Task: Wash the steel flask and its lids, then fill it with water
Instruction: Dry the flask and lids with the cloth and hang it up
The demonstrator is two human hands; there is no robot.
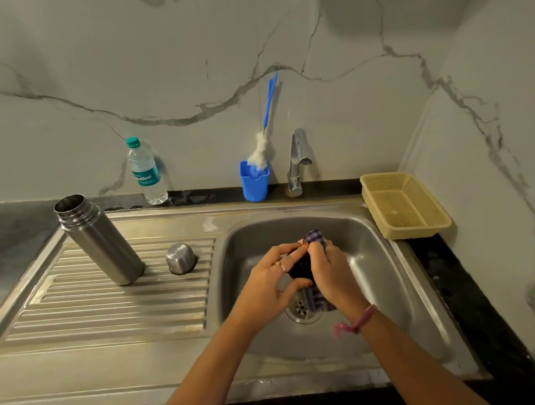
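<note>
A: Item, far left of the grip?
B: Cylindrical steel flask [98,239], upright on the drainboard, long axis vertical, open mouth up, probably draining; domed steel cap [180,258] beside it.
A: At the grip?
B: Left hand [273,281] clasps a small black inner lid [301,264]; right hand [329,273] clamps a blue checked cloth [314,238] against it, over the sink [388,300], apparently to catch drips.

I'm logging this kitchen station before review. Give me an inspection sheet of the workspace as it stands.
Surface: steel sink with ribbed drainboard; tap not running.
Job's things: open flask upright on the drainboard; steel cap upside down beside it; dark lid in hand.
Clutter: water bottle, blue cup holding a brush, basket.
Grippers: left hand holds the lid; right hand grips a checked cloth against it.
Cables: nothing seen.
Surroundings: marble-pattern walls.
</note>
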